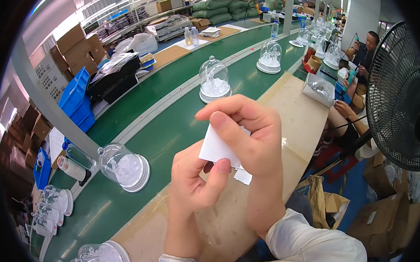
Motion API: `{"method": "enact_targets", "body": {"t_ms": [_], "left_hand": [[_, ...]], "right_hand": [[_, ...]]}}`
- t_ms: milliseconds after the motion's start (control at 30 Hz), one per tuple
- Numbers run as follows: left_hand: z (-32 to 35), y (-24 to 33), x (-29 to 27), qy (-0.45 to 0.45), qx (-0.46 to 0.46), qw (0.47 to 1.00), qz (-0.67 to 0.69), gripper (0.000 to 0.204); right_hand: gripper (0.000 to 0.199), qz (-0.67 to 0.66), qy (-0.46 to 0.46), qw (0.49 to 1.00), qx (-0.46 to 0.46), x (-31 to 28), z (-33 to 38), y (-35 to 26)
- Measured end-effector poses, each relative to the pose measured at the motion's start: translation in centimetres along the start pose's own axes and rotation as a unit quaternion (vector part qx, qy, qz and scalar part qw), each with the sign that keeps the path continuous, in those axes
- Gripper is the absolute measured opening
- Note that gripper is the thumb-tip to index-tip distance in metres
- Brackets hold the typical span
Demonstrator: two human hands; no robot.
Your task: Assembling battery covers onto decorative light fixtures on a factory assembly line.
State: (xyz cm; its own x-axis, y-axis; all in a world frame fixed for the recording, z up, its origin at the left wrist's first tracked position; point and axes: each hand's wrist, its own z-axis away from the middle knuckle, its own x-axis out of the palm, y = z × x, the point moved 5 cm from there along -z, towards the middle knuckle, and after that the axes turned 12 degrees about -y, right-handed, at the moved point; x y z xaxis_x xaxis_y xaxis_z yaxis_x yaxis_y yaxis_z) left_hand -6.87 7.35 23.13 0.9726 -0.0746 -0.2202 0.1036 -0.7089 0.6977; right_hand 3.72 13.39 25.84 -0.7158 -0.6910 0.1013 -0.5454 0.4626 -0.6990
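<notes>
In front of me, both my hands pinch a small white piece of paper [214,147], held above the tan work surface. My left hand [196,182] grips its lower edge between thumb and fingers. From above, my right hand [254,133] is closed on it, thumb along its face and index finger curled over. A smaller white scrap [242,176] shows below, by my right wrist; whether it joins the paper I cannot tell. Just beyond my hands, a clear glass-like dome [214,75] with a white base stands upright on the green belt. Another dome [124,167] lies tilted to the left.
Several more domes stand along the green conveyor belt [168,115], some at the lower left. A bottle [72,168] lies near the belt's left edge. At right are a white box [318,90], a black fan [401,97] and a seated co-worker [366,49]. Blue bins [75,97] are stacked left.
</notes>
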Motion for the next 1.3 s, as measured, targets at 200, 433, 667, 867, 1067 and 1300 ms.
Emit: {"method": "enact_targets", "body": {"t_ms": [200, 433, 667, 867, 1067, 1300], "left_hand": [[0.0, 0.1, 0.0, -0.014, 0.025, 1.000, -0.011, 0.010], [0.2, -0.2, 1.2, -0.055, 0.053, 0.997, -0.015, 0.015], [0.4, -0.2, 1.6, -0.045, 0.046, 0.998, 0.018, 0.016], [0.1, 0.2, 1.6, -0.056, 0.027, 0.998, 0.015, 0.017], [-0.3, 0.2, 1.7, -0.036, 0.035, 0.999, 0.011, 0.015], [-0.5, -0.1, 0.8, 0.022, 0.001, 1.000, 0.001, 0.011]], "right_hand": [[0.018, 0.000, 0.012, 1.000, -0.017, 0.1, 0.1, -0.3], [0.021, -0.079, 0.007, 0.997, -0.023, -0.5, 0.5, -0.8], [0.023, -0.078, 0.000, 0.997, -0.023, -0.7, 0.6, -0.9], [0.024, -0.064, -0.002, 0.998, -0.029, -0.9, 0.7, -1.1], [0.019, -0.087, 0.035, 0.992, -0.086, -0.7, 0.4, -0.8], [0.017, -0.045, 0.108, 0.986, -0.117, -1.2, 0.6, -1.3]]}}
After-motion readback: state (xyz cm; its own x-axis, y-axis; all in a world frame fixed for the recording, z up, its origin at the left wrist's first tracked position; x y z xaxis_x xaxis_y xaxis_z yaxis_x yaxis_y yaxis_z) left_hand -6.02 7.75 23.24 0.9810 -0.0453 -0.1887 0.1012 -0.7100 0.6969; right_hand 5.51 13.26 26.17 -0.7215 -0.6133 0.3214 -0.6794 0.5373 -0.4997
